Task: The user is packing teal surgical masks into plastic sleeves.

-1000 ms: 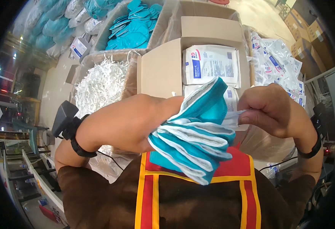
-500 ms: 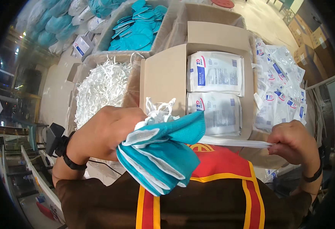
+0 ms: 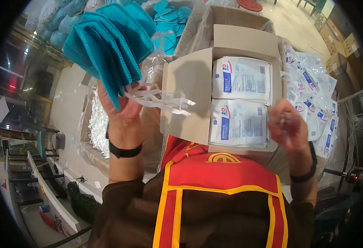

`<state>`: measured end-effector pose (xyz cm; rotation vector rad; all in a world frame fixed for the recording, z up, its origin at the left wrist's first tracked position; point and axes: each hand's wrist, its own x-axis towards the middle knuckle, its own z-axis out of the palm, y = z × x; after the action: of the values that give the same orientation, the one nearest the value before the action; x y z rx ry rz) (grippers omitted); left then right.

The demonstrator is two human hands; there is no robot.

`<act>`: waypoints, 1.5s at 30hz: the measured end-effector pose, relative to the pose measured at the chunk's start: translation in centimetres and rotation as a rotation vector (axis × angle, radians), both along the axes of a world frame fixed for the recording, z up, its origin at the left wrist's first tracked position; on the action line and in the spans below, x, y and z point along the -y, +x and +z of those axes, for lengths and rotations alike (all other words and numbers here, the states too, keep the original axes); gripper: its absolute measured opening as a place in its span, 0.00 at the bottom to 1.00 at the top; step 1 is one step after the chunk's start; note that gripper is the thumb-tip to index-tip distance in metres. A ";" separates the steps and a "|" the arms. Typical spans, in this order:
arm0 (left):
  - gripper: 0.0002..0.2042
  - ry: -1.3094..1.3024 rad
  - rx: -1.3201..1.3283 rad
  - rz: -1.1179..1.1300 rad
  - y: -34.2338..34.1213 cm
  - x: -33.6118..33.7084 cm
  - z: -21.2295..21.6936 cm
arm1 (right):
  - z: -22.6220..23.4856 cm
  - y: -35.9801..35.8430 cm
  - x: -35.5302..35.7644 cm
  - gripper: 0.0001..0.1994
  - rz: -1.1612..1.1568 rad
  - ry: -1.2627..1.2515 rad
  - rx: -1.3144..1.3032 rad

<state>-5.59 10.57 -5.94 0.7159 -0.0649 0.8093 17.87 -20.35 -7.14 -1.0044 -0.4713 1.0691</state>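
Stack of teal masks (image 3: pixel 111 51), fanned, raised in the left hand (image 3: pixel 125 109)

Principal item: several teal masks, loosely spread, held up at the upper left, nearer the left side than the open carton (image 3: pixel 188 84). White straps (image 3: pixel 161 99) trail rightward from the stack, their ends loose in front of the carton's left flap.

Left hand: gripping the stack from below; its fingers are mostly hidden behind the masks.

Right hand (image 3: pixel 289 126): raised at the carton's right edge, fingers curled and blurred; whether anything is pinched there cannot be told.

Carton: flaps up, two white packets (image 3: pixel 241 82) visible inside, lying flat, one behind the other.

State of completion, as judged: the two packets look filled and laid in place; the held masks are bare, outside any packet, with straps ungathered.

Surroundings: to the left, a lined box of white strips (image 3: pixel 99 124), partly hidden by the left arm; behind, a box of loose teal masks (image 3: pixel 171 20); to the right, a heap of loose packets (image 3: pixel 311 91), seemingly flatter; far right, stacked brown boxes (image 3: pixel 334 53).
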 end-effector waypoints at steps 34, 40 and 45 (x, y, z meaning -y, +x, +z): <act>0.16 -0.237 0.090 -0.238 7.7 7.9 3.8 | 0.8 -5.7 -10.4 0.11 0.670 0.211 0.416; 0.14 -0.288 0.058 0.036 8.2 7.0 4.4 | 0.3 -5.2 -9.4 0.14 0.836 0.022 0.431; 0.12 -0.218 0.152 -0.144 8.0 6.5 4.0 | 0.8 -6.2 -8.7 0.18 0.762 -0.037 0.082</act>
<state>2.44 4.09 -1.93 0.4378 -0.1613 0.7187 11.70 -11.68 -6.38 -0.9167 -0.9475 1.7172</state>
